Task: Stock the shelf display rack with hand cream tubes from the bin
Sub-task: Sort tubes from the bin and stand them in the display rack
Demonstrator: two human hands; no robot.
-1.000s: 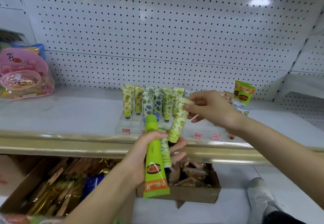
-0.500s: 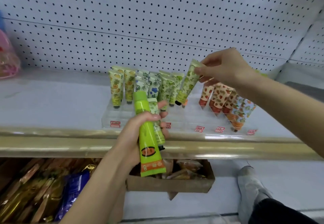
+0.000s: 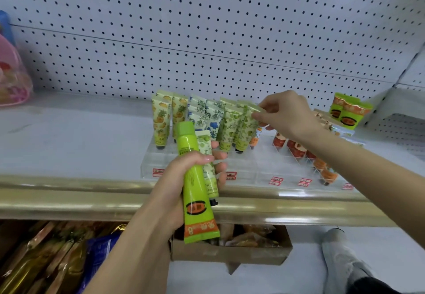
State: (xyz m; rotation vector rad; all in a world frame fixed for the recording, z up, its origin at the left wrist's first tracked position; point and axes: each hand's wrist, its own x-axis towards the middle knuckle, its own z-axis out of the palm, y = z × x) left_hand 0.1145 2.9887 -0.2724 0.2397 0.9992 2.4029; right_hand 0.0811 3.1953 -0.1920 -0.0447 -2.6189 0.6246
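A clear acrylic display rack sits on the white shelf, holding several upright hand cream tubes: pineapple, blue flower and green print on the left, strawberry and orange ones on the right. My right hand pinches the top of a green-print tube that stands cap down in the rack beside the other green ones. My left hand is in front of the rack and grips two tubes together: a big bright green tube and a smaller green-print tube.
A brown cardboard bin with packets sits under the shelf's gold edge. Gold and blue packets fill the lower left. Green-orange tubes stand at the back right, a pink bag at far left. A shoe is lower right.
My right hand carried the green-print tube from in front of my left hand up to the rack and lowered it upright among the green tubes. My left hand keeps holding its two tubes.
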